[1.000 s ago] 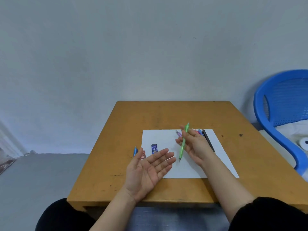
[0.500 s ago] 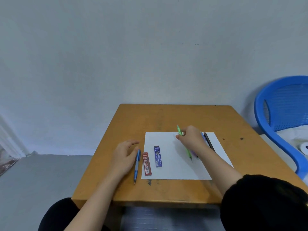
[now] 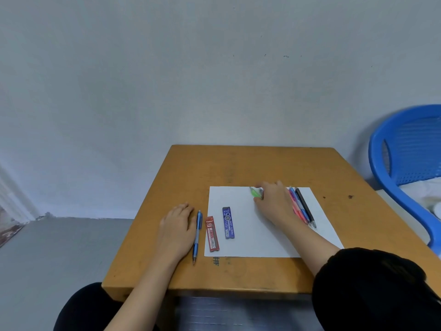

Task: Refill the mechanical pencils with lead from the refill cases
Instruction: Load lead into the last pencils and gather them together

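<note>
Flat and relaxed, the left hand [image 3: 177, 225] lies palm down on the near part of the table [image 3: 238, 163] and holds nothing; its thumb side is just beside, perhaps touching, a blue pencil [image 3: 197, 237] that lies lengthwise with its tip toward the person. Next to that pencil is the red refill case [image 3: 212, 234], lying partly on the near left corner of a white sheet of paper [image 3: 250, 244], and beside it on the sheet is the blue refill case [image 3: 228, 222]; both look closed. Farther in, the right hand [image 3: 274, 201] reaches over the paper, its fingers bent down over a green pencil [image 3: 254, 192], of which only one blurred end shows past the fingertips. Whether the fingers pinch it or merely lie on it cannot be told. To the right of that hand, a row of pencils [image 3: 301, 209] lies on the sheet, side by side. A blue chair [image 3: 381, 168] stands beyond the table's right edge. Judging by the closed cases and the pencils lying flat, no filling is under way; this looks like the moment between pencils, one being laid down or chosen. The next move likely calls for one pencil taken up firmly, its cap pulled off, a case opened, and a thin, brittle lead fed gently into the barrel.
</note>
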Demonstrator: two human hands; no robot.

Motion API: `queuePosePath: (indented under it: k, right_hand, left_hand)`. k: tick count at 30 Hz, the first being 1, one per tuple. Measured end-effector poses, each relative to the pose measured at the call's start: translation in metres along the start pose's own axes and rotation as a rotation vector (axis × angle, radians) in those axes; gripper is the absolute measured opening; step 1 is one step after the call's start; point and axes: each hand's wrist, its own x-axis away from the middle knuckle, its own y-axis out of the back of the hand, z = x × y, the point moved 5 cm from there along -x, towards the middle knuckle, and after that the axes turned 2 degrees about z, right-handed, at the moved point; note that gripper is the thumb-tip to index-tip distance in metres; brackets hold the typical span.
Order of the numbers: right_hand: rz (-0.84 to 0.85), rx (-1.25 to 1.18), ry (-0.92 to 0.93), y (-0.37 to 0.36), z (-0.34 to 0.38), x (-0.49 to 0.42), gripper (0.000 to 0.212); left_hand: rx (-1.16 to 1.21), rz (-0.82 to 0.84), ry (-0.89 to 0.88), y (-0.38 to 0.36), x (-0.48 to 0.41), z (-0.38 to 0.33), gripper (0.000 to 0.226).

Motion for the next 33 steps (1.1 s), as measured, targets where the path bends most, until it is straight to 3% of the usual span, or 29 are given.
queuePosePath:
  k: [5, 10, 21, 26, 33]
  right_hand:
    - [-0.075, 0.043, -0.024, 0.0, -0.004, -0.001, 0.036]
    - [-0.046, -0.035, -0.041, 0.0, 0.003, 0.001, 0.039]
    - [0.232, -0.312, 0.122, -0.002, 0.084, 0.028, 0.035]
    - [0.323, -0.179, 0.187, -0.019, 0.113, 0.049, 0.013]
    - [0.321, -0.055, 0.217, -0.028, 0.126, 0.058, 0.02]
  left_hand:
    - [-0.003, -0.009, -0.015, 0.0, 0.0, 0.001, 0.041]
    - [0.012, -0.022, 0.012, 0.001, 0.001, 0.002, 0.041]
    - [0.064, -0.088, 0.156, 0.006, 0.003, 0.011, 0.039]
    - [0.07, -0.098, 0.163, 0.008, 0.003, 0.01, 0.038]
    - [0.083, -0.109, 0.152, 0.009, 0.004, 0.011, 0.038]
